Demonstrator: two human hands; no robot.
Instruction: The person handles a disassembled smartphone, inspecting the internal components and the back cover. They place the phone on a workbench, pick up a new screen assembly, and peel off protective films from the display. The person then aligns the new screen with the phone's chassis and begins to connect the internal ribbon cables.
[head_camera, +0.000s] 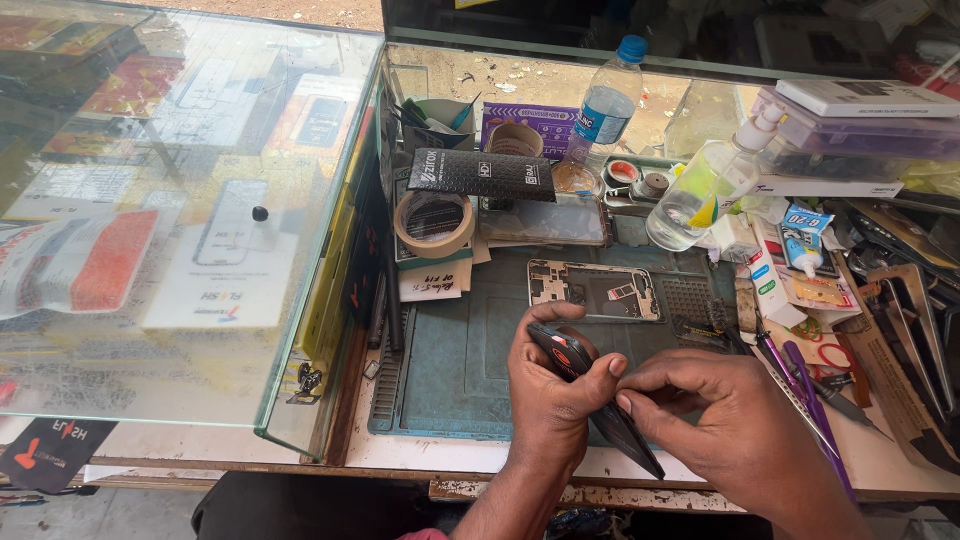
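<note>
My left hand (548, 395) grips a thin dark phone part (575, 368) with a red mark near its top, held edge-on and tilted toward me. My right hand (715, 420) pinches the same part near its middle, thumb and forefinger meeting my left thumb; I cannot tell if a small tool sits in the fingers. Both hands hover over the near edge of a teal work mat (450, 365). Just beyond them on the mat lies an opened phone frame (595, 292) with its insides showing.
A glass display case (190, 230) fills the left. Behind the mat stand a tape roll (434, 222), a black box (480, 173), a water bottle (606, 100) and a clear pump bottle (700, 190). Glue tube (803, 240), tweezers and purple tools (805, 390) lie at right.
</note>
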